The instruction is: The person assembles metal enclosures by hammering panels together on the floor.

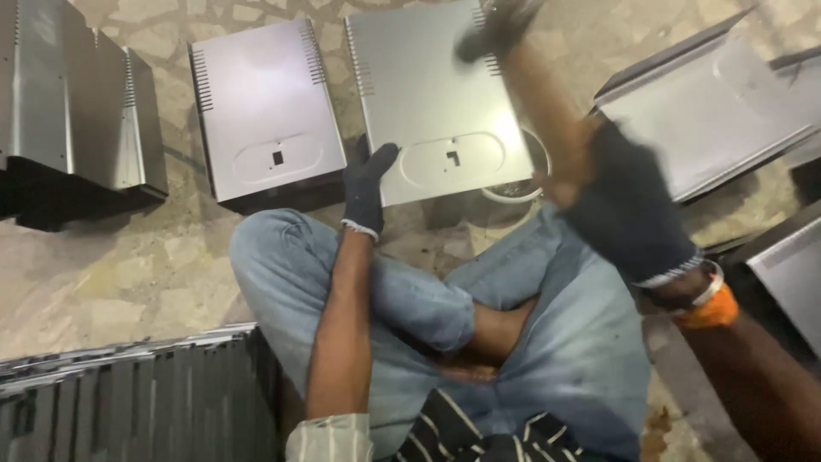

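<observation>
Hammer raised over a metal panel

The gloved right hand [629,210] is clenching a wooden-handled hammer [530,77]; the gloved left hand [366,190] is pressing flat, fingers spread, on the metal panel [428,94] just beneath.

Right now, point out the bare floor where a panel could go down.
The widest bare stone floor lies between the folded covers at the upper left and the ribbed stack below. The gaps between the flat panels are narrow. It is crowded by the left hand, right hand and hammer.
</observation>
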